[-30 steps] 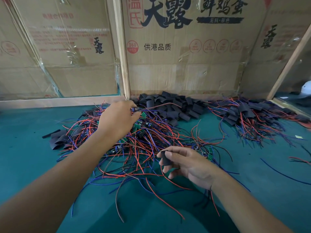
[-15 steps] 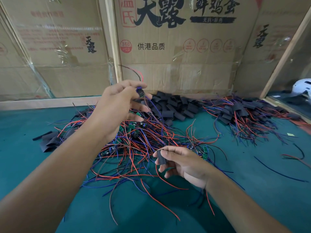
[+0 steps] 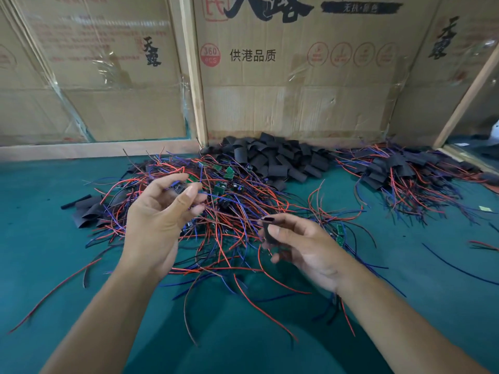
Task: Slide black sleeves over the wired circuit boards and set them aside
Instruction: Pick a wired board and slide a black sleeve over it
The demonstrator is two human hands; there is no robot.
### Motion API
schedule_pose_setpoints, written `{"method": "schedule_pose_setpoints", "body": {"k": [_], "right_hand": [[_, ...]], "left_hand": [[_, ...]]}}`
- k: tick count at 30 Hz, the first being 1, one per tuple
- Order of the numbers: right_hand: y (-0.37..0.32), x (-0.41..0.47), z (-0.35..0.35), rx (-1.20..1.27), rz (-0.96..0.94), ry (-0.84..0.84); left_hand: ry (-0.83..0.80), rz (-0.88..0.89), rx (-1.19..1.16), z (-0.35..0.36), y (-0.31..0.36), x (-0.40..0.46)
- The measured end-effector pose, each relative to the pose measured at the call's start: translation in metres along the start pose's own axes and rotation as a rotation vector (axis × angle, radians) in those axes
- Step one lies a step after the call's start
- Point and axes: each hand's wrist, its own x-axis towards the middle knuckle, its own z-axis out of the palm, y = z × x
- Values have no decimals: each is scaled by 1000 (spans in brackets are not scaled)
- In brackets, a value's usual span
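L hand pinches a small dark wired circuit board btwn thumb & fingers, above the tangled pile of red/blue wired boards on the green tabletop. R hand grasps a short black sleeve, grip closed on it, near the board, not touching.

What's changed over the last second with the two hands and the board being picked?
The left hand went from reaching into the pile of wired boards to lifting one small board out, pinched at its fingertips, and has drawn it back toward the right hand. The right hand still holds the same black sleeve over the pile. The loose sleeves and finished pile look unchanged.
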Motion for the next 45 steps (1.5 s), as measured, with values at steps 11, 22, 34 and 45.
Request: {"method": "schedule_pose_setpoints", "body": {"k": [11,22,34,45], "right_hand": [[6,4,1,-196,-121,141],[-7,0,0,-189,-401,178],[-3,-19,28,-870,-214,-282],[-8,-15,16,-1029,-226,-188]], "left_hand": [[-91,30,-134,-13,0,-1],[-99,21,-8,-17,-5,-2],[-202,162,270,-4,-15,-11],[-160,-66,613,-32,-1,1]]}}
